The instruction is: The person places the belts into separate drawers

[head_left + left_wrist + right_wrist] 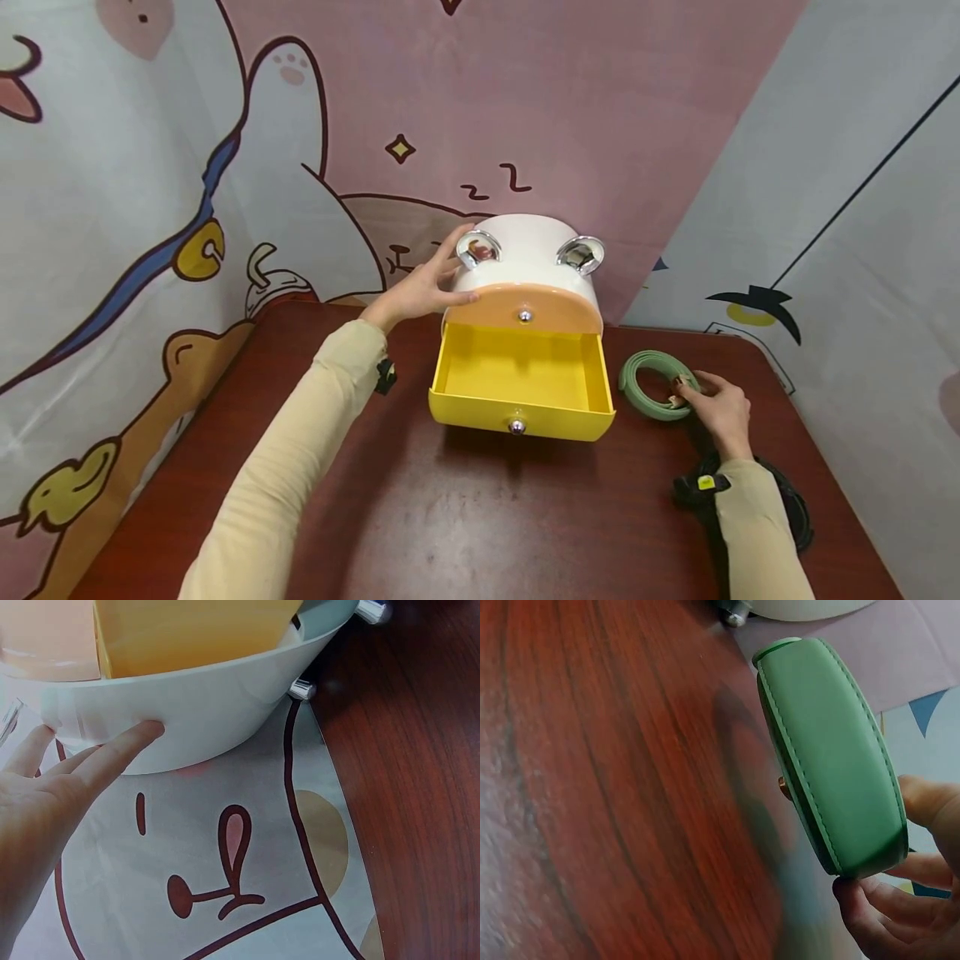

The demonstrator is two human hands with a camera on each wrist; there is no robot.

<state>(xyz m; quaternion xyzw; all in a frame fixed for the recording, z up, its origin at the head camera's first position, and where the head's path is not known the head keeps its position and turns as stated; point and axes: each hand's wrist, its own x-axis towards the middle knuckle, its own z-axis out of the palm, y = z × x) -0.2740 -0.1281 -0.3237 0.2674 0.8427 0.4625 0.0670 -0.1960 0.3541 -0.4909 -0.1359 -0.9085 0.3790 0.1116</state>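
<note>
A small white drawer box (525,250) with two shiny silver knobs like ears stands at the back of the table. Its peach upper drawer (558,310) is closed, while the yellow lower drawer (480,412) is pulled out with nothing inside. My left hand (416,292) rests against the box's left side, fingers extended along the white shell (210,712). Right of the box, my right hand (723,412) pinches a coiled green belt (628,385) between thumb and fingers. Stitching runs along the belt's edges (832,750) in the right wrist view, and its coil is held above the table.
The reddish-brown wooden table (465,517) ends at a cartoon-printed cloth wall (562,108) behind and at both sides. A black looped cable (798,508) lies on the right, partly hidden by my right sleeve.
</note>
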